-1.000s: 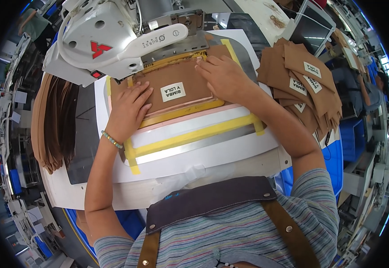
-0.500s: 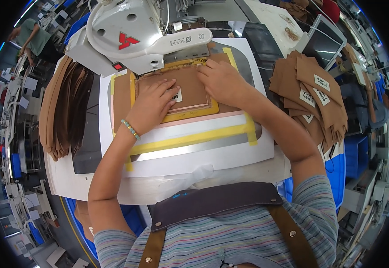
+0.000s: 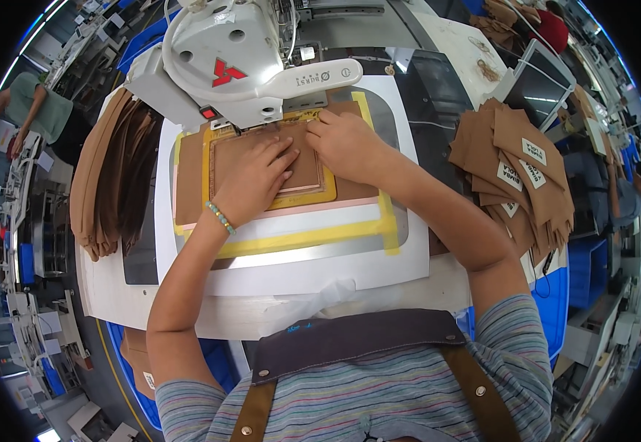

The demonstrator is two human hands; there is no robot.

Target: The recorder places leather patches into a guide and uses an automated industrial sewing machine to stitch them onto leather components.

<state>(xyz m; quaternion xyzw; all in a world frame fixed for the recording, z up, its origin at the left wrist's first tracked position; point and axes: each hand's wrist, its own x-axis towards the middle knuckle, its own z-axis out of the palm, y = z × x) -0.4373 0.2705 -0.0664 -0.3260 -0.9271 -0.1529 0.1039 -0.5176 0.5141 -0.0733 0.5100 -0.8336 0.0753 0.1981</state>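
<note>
A brown fabric panel (image 3: 309, 168) lies inside a yellow-edged rectangular frame (image 3: 298, 199), under the head of a white sewing machine (image 3: 217, 66). My left hand (image 3: 256, 173) rests flat on the panel with its fingers spread. A beaded bracelet (image 3: 219, 217) circles that wrist. At the frame's upper right corner, my right hand (image 3: 350, 147) has its fingers bent together and pressed on the edge; the fingertips are partly hidden. Larger brown material (image 3: 188, 177) shows around the frame, above a white sheet (image 3: 298, 269) marked with yellow tape (image 3: 313, 237).
Folded brown pieces (image 3: 107, 177) stand stacked at the left. A pile of labelled brown pieces (image 3: 512, 162) lies at the right, near a tilted screen (image 3: 541, 85). Blue bins (image 3: 552, 302) sit below the table edge. Another person (image 3: 40, 110) stands at the far left.
The white sheet, the frame and both hands have shifted left relative to the machine. The pale label that showed beside my left fingers is now out of sight.
</note>
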